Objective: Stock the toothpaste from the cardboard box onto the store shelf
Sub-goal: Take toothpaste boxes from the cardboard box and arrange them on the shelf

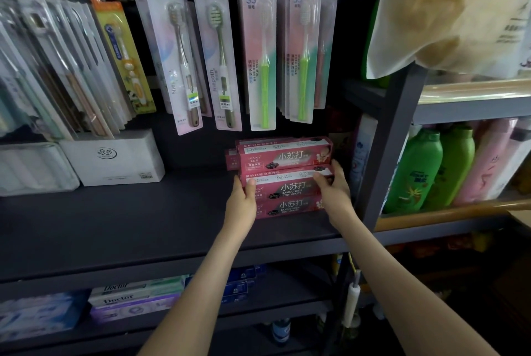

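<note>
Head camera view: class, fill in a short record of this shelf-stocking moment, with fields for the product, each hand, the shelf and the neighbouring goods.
product: red cardboard toothpaste cartons, two stacked in front, more behind
left hand: grips the front stack's left end, thumb on top
right hand: grips its right end, fingers over the top carton
shelf: dark grey flat shelf board, cartons near its right end
above: toothbrushes in blister packs hanging on hooks
left neighbour: white rectangular box
right neighbour: green plastic bottles on the adjoining shelf
</note>
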